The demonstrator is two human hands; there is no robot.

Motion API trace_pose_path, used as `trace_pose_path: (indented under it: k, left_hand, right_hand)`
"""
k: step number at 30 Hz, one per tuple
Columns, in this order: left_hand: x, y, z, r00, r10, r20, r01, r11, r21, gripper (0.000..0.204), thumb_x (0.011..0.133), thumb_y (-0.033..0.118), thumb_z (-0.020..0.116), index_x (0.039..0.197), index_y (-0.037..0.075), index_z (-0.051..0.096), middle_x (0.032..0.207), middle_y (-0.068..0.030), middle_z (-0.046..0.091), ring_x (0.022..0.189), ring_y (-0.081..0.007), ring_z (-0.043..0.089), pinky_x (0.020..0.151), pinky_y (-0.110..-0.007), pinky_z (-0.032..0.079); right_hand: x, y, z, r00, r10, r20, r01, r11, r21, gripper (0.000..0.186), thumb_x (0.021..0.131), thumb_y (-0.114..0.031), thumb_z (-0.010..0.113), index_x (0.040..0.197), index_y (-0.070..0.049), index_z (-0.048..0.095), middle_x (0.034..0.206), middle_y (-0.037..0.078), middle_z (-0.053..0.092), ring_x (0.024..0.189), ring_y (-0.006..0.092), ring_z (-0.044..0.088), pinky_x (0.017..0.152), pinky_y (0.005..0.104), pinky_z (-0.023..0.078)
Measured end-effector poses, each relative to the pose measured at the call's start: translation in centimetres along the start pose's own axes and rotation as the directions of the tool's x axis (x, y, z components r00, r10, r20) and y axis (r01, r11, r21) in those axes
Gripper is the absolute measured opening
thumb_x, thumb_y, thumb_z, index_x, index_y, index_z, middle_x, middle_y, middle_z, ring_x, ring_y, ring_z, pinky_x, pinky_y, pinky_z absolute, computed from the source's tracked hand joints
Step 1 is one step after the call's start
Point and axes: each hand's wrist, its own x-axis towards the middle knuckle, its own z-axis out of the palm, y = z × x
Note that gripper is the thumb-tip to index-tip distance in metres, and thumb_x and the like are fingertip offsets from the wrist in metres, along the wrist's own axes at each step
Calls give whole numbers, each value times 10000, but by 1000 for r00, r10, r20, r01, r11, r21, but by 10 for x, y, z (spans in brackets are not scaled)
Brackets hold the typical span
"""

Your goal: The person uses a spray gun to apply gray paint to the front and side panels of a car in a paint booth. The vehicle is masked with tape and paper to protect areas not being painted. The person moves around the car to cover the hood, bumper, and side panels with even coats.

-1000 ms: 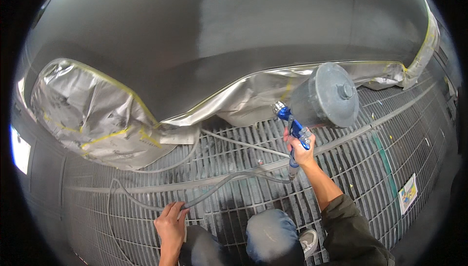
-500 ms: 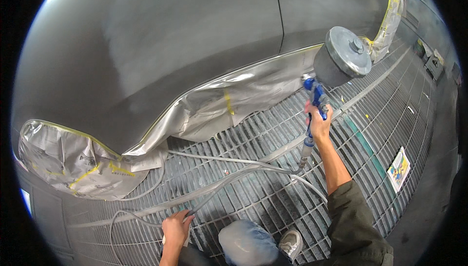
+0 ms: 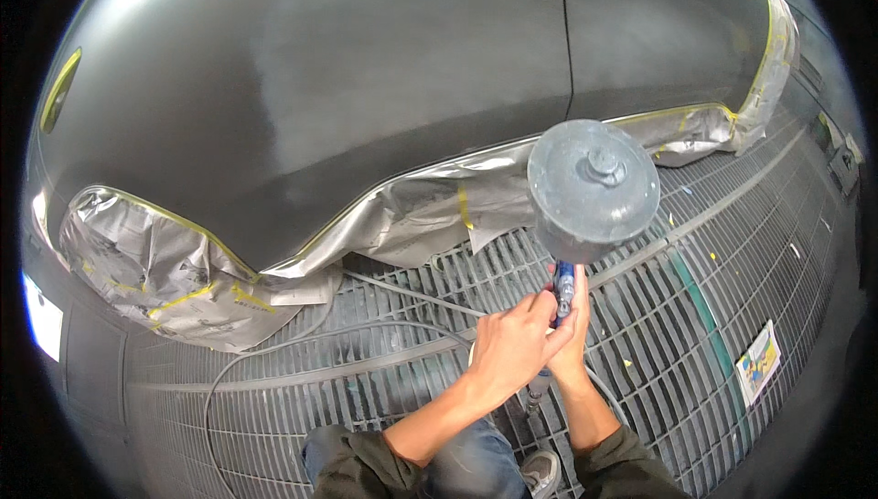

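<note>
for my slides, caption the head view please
Left grip and right grip on a blue spray gun with lidded grey cup, before a partly masked car

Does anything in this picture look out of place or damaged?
A colourful sheet lies on the grating at right, with small scraps nearby: they look like litter against the grey. No clear damage shows.

Floor: grey slatted grating (image 3: 658,353), runs below and to both sides of the right hand (image 3: 575,353). Pale bar (image 3: 704,215) crosses it; green strip (image 3: 700,302) right of that hand. Well left of left hand (image 3: 515,339): grey wall (image 3: 93,353), bright white rectangle (image 3: 44,319), window or lamp unclear.
</note>
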Motion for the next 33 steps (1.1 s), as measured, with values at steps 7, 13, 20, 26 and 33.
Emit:
trace_pose_path:
  k: [7, 13, 20, 26, 33]
  left_hand:
    - [-2, -3, 3, 961, 234, -146, -176, 928, 330, 259, 857, 289, 739, 808, 70, 611, 714, -52, 627, 555, -188, 669, 454, -315, 517]
    - [-20, -27, -17, 971, 85, 225, -42, 981, -190, 529, 786, 463, 789, 1062, 32, 656, 933, -118, 705, 818, -283, 718, 707, -388, 574]
    - [-96, -104, 43, 401, 188, 897, 399, 845, -356, 594, 813, 465, 789, 1275, 114, 662, 1095, -221, 702, 1022, -381, 674, 874, -450, 517]
    - [-181, -238, 27, 325, -166, 931, -68, 978, 198, 362, 873, 308, 712, 1212, 186, 691, 1024, -149, 722, 993, -352, 679, 837, -475, 527]
    - [-280, -295, -134, 470, -605, 643, 200, 782, 590, 247, 821, 260, 709, 1037, 152, 763, 952, -140, 736, 898, -367, 696, 789, -463, 544]
  right_hand:
    - [-6, 2, 13, 999, 5, -48, -2, 998, 60, 697, 935, -177, 616, 1545, -26, 313, 1279, 153, 558, 956, 182, 584, 848, 327, 504]
    - [24, -24, -19, 971, 225, -76, -195, 938, 285, 473, 977, -146, 607, 1414, -10, 491, 1182, 100, 670, 906, 113, 612, 596, 258, 547]
    - [82, -72, -75, 967, 252, -21, -190, 777, 600, 308, 984, -194, 578, 1216, 9, 595, 1097, 151, 689, 938, 175, 674, 438, 291, 580]
    - [124, -62, -138, 975, 222, -26, -171, 812, 557, 283, 950, -159, 594, 1181, 3, 604, 1080, 133, 686, 936, 171, 680, 426, 269, 563]
    - [152, -14, -151, 973, 209, -97, -184, 958, 219, 238, 911, -203, 677, 1042, -5, 698, 879, 75, 693, 753, 126, 638, 471, 288, 515]
